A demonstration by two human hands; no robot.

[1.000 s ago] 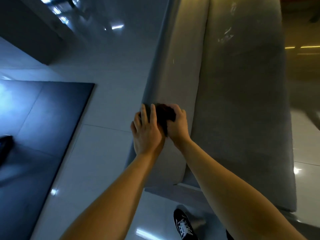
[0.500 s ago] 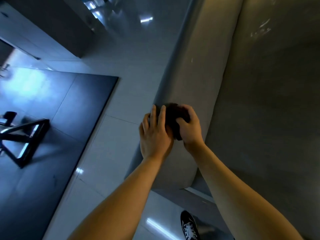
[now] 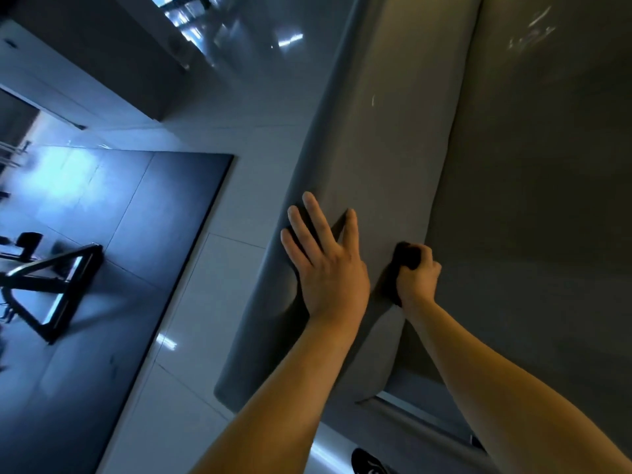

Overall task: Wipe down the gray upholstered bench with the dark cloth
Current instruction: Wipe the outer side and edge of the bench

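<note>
Gray upholstered bench (image 3: 393,131): long, smooth fabric, pale rounded side bolster beside a darker main panel, faint whitish scuffs towards the far end. It stands on glossy pale floor tiles (image 3: 212,285).

Dark cloth (image 3: 405,256): bunched into a wad and pressed against the bolster, right at the seam with the darker panel.

Right hand (image 3: 419,282): fingers curled tight around the cloth.

Left hand (image 3: 328,268): fingers straight and spread, palm flat on the bolster's outer edge, just beside the cloth hand, holding nothing.

Black metal frame (image 3: 51,285): on dark flooring, well apart.
</note>
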